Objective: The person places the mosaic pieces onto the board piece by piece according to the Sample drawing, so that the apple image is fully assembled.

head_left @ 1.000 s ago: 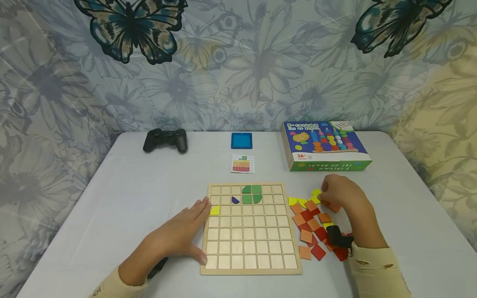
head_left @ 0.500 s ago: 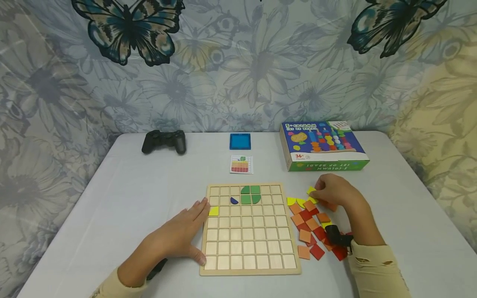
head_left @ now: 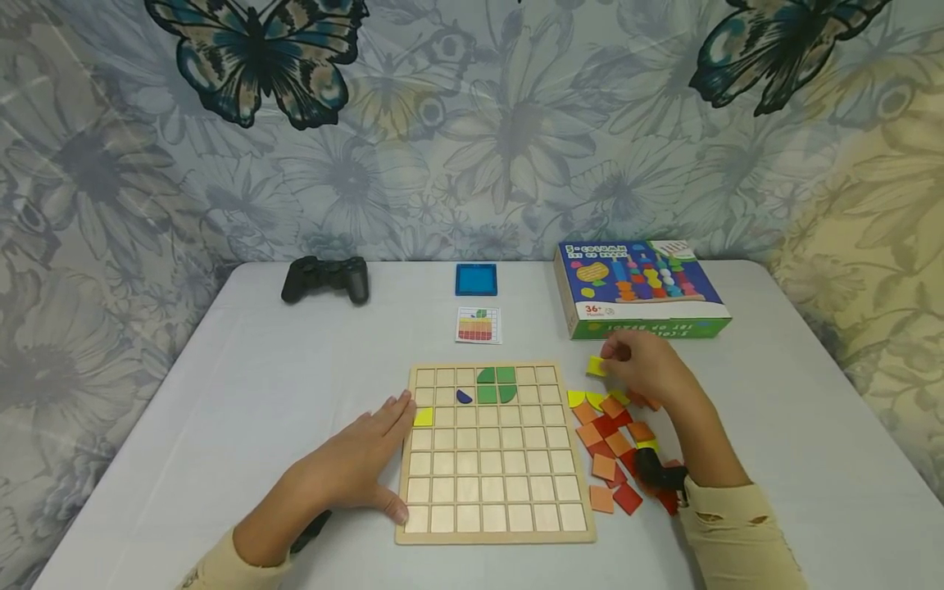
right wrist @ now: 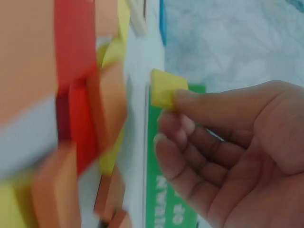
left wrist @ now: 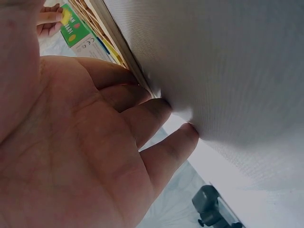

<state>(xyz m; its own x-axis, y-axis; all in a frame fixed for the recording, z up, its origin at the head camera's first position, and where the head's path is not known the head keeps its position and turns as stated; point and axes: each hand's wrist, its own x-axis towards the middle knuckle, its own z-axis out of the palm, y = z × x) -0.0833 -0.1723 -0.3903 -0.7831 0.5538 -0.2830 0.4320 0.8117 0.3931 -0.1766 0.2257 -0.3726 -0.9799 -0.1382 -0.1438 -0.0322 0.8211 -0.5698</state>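
Between thumb and fingers my right hand (head_left: 646, 369) pinches a yellow square tile (right wrist: 164, 88), lifted off the table beyond the loose pile. My left hand (head_left: 361, 459) rests at the left edge of a wooden grid board (head_left: 494, 536), its fingers stretched along the frame and touching it. Four green pieces (head_left: 497, 385) sit in the board's upper rows, two with rounded corners. A small dark blue piece (head_left: 464, 397) lies left of them, and a yellow tile (head_left: 423, 417) fills a cell at the left edge. Orange, red and yellow tiles (head_left: 604, 467) are heaped right of the board.
A printed pattern card (head_left: 478, 325) lies behind the board, with a blue tray (head_left: 475, 279) beyond it. A bead-set box (head_left: 643, 288) stands at the back right, just past the right hand. At the back left is a black game controller (head_left: 325, 279).
My right hand has risen from the pile's far end and moved left, carrying a yellow square tile. The left hand and the board have stayed put.
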